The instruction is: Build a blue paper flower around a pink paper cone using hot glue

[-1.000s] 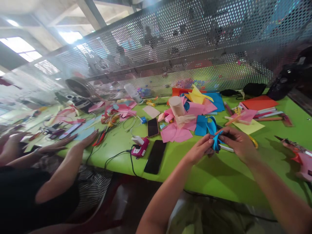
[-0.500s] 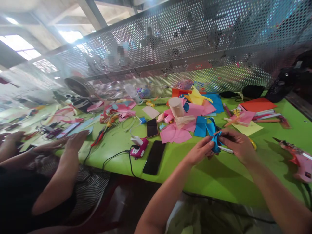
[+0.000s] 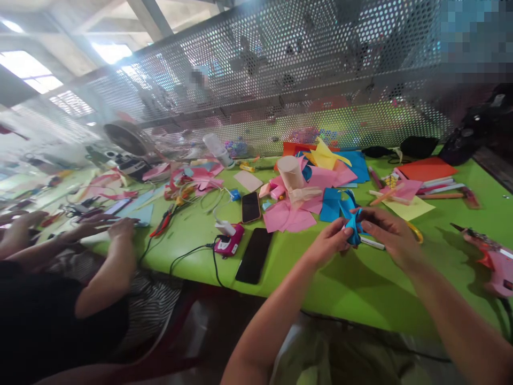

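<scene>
Between my two hands is a piece of folded blue paper (image 3: 353,227), raised over the green table (image 3: 332,299). My left hand (image 3: 333,239) pinches its left side with thumb and fingers. On the opposite side, my right hand (image 3: 380,227) grips the paper's edge, its fingers bent. A white pen-like stick (image 3: 372,243) lies on the table below my right hand. Just behind the held piece are a flat blue paper (image 3: 331,204) and a curled blue strip (image 3: 348,201). A yellow ring-shaped handle (image 3: 416,233) shows beside my right hand.
A dark phone (image 3: 254,255) and a magenta power adapter (image 3: 229,239) with cables lie to the left. Pink paper (image 3: 294,219) surrounds a cardboard tube (image 3: 290,172). A pink glue gun (image 3: 497,267) rests at right. A co-worker's hands (image 3: 120,229) are over the table at far left.
The blue paper has turned between my fingers, and its folds spread more. My hands stay close to the same spot. The co-worker's arms have shifted a little.
</scene>
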`<state>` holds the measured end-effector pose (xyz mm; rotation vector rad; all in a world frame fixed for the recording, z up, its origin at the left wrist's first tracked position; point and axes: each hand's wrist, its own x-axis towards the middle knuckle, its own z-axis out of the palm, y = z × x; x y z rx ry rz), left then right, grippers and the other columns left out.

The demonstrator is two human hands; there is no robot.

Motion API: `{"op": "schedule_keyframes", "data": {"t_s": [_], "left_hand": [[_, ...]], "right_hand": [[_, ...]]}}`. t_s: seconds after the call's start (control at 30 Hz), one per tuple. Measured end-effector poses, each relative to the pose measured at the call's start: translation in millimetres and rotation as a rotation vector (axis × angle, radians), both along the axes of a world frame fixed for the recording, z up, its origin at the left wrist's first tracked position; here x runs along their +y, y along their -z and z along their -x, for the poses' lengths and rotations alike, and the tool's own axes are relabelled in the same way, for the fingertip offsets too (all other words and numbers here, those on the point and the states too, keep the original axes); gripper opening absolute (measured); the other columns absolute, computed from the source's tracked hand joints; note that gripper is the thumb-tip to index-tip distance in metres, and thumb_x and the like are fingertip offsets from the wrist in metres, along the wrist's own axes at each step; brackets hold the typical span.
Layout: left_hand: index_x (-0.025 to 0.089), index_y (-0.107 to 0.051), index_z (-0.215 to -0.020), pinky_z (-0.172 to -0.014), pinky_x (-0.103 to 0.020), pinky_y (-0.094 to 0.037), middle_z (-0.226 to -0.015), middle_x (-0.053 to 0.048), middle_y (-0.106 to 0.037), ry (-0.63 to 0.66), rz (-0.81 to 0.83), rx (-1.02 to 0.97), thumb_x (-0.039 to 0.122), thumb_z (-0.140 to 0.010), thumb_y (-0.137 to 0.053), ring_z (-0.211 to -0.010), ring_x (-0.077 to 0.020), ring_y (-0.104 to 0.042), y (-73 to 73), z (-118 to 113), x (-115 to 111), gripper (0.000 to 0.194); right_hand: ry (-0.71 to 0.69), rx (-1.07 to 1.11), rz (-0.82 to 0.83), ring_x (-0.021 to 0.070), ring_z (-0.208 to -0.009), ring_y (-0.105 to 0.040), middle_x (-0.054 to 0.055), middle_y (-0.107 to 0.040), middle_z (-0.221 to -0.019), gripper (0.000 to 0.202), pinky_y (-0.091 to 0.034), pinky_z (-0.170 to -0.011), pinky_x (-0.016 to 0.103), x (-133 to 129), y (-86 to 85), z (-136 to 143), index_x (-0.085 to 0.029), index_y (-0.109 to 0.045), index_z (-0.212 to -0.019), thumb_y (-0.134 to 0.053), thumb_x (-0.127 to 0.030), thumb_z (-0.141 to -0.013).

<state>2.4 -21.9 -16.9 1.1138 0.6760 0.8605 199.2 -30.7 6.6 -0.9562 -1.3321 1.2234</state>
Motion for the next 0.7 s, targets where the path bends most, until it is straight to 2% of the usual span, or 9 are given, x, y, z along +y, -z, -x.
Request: {"op": "schedule_keyframes", "data": {"t_s": [0.13,0.23,0.33,0.43,0.57,0.7], "left_hand": [[0.017,-0.062,-0.112,-0.054,-0.023,-0.042,-0.074,0.002,-0.063,-0.048,0.061,-0.018,0.079,-0.079,-0.085,-0.059,-0.011,-0.056,6.3,-1.8,1.1,0.074],[0.016,-0.063,-0.112,-0.056,-0.025,-0.043,-0.074,0.0,-0.067,-0.07,0.066,-0.021,0.082,-0.079,-0.082,-0.062,-0.0133,-0.06,9.1,-1.8,0.9,0.076],[0.015,-0.065,-0.111,-0.058,-0.026,-0.045,-0.077,-0.003,-0.07,-0.029,0.007,-0.021,0.083,-0.087,-0.073,-0.062,-0.013,-0.059,7.2,-0.5,0.0,0.073],[0.014,-0.066,-0.121,-0.059,-0.026,-0.042,-0.081,-0.004,-0.07,0.022,-0.014,-0.031,0.083,-0.085,-0.075,-0.066,-0.0136,-0.063,3.4,1.5,-0.6,0.079],[0.017,-0.064,-0.124,-0.061,-0.024,-0.04,-0.087,-0.002,-0.069,0.075,0.005,-0.016,0.064,-0.074,-0.094,-0.076,-0.0153,-0.069,0.9,3.8,0.4,0.076],[0.016,-0.065,-0.124,-0.059,-0.027,-0.04,-0.085,-0.004,-0.073,0.122,0.067,-0.118,0.054,-0.076,-0.086,-0.067,-0.0146,-0.064,5.1,3.8,3.9,0.065]], "right_hand": [[0.01,-0.056,0.009,0.0229,-0.087,-0.072,0.005,-0.079,-0.104,0.047,-0.063,-0.079,0.037,-1.5,-1.3,0.0,-0.029,-0.082,-0.113,-0.095,-0.057,-0.078],[0.038,-0.108,-0.023,0.0221,-0.083,-0.07,0.004,-0.078,-0.099,0.046,-0.061,-0.077,0.037,-1.3,-1.2,0.1,-0.027,-0.081,-0.111,-0.096,-0.055,-0.077],[0.047,-0.117,-0.046,0.0232,-0.085,-0.071,0.004,-0.078,-0.098,0.042,-0.061,-0.079,0.038,-0.2,-1.6,0.7,-0.027,-0.08,-0.107,-0.095,-0.054,-0.078],[0.036,-0.116,-0.046,0.0235,-0.085,-0.071,0.005,-0.078,-0.097,0.04,-0.061,-0.078,0.038,0.9,-1.6,0.6,-0.026,-0.079,-0.106,-0.093,-0.052,-0.08],[0.04,-0.133,-0.054,0.0221,-0.082,-0.07,0.003,-0.077,-0.094,0.034,-0.06,-0.075,0.036,1.2,0.3,-1.1,-0.026,-0.079,-0.106,-0.091,-0.048,-0.083],[0.023,-0.119,-0.048,0.023,-0.083,-0.07,0.003,-0.076,-0.092,0.03,-0.061,-0.076,0.038,0.2,1.9,-2.3,-0.028,-0.08,-0.106,-0.089,-0.047,-0.085]]}}
